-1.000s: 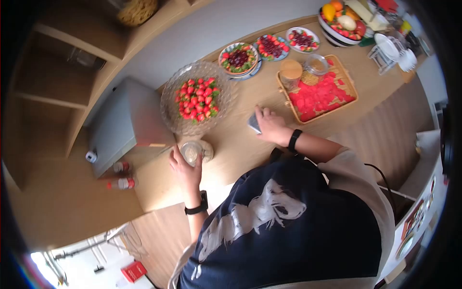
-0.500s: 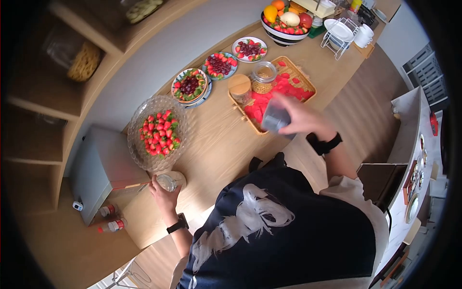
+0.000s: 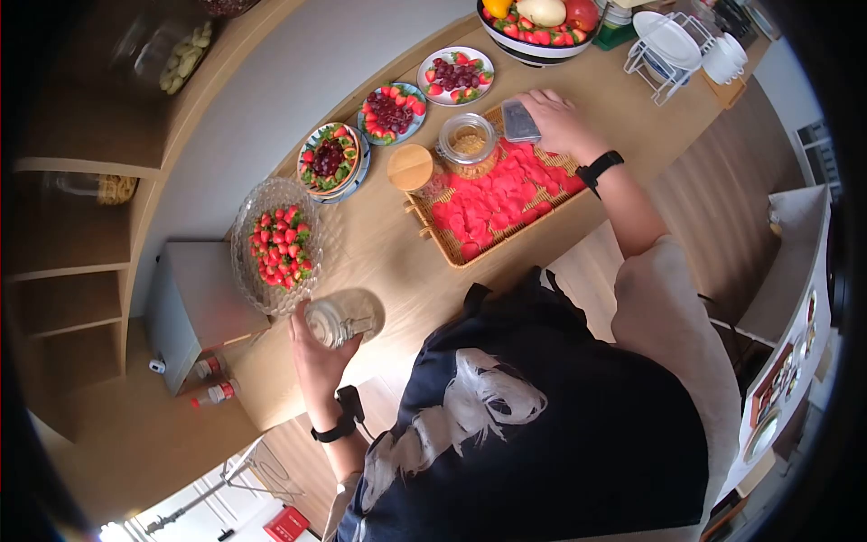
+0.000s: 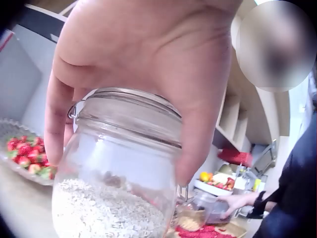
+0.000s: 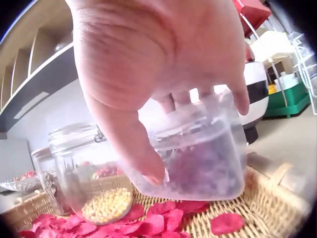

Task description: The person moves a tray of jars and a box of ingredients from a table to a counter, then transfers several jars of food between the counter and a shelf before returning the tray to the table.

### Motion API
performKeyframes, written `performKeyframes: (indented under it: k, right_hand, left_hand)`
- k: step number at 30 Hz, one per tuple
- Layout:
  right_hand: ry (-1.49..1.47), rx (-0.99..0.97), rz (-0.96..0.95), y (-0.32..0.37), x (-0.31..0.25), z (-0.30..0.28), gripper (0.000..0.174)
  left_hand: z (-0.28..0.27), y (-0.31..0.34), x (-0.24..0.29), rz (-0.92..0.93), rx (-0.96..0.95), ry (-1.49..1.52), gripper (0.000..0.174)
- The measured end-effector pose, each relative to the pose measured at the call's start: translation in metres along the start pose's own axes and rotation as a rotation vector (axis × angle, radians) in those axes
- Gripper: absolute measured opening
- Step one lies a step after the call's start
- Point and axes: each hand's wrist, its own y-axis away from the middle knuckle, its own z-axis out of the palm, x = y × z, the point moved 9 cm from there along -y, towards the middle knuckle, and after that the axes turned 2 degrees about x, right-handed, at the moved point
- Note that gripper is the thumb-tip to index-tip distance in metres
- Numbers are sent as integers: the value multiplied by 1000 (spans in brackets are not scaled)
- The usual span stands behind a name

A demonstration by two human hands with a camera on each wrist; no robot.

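My left hand (image 3: 318, 363) grips a clip-top glass jar (image 3: 336, 320) by its lid end; in the left wrist view the jar (image 4: 111, 198) holds pale flakes. My right hand (image 3: 562, 125) holds a translucent plastic container (image 3: 521, 121) from above, over the back right of a wicker tray (image 3: 459, 263). In the right wrist view dark contents show inside the container (image 5: 205, 166), thumb on one side and fingers on the other. On the tray lie red petals (image 3: 492, 206), a glass jar of yellow grains (image 3: 468, 144) and a wooden-lidded jar (image 3: 412, 168).
A glass bowl of strawberries (image 3: 284, 246) stands left of several plates of fruit (image 3: 392, 113) along the wall. Behind the tray is a striped fruit bowl (image 3: 533, 47), with a dish rack (image 3: 666, 54) to its right. A grey box (image 3: 206, 294) stands at the left.
My right hand has carried the container from the open counter to over the tray's back right. The left hand stays at its jar, which now looks tilted. The head view has shifted.
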Motion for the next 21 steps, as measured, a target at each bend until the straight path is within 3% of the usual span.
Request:
performKeyframes:
  k: [1,2,7,10,14,18,21]
  right_hand:
    - [39,-50,-71,-7,-4,5,86]
    - [60,-91,-89,-12,-9,2,74]
    - [-13,-233,-193,-31,-16,21,78]
    - [-49,-262,-268,-31,-11,36,82]
    - [-118,-180,-314,-22,-4,44,84]
    - [7,-138,-200,-7,-5,22,85]
    - [-198,-81,-117,2,17,21,82]
  left_hand:
    - [-2,-8,27,58,-10,39,93]
    - [-5,-16,46,49,-1,31,93]
    - [17,-47,152,382,-39,-30,95]
    - [47,-59,191,464,-129,-35,95]
    - [95,-73,208,489,-243,-65,96]
    - [141,-82,213,559,-292,-91,96]
    - [167,-83,208,557,-311,-148,96]
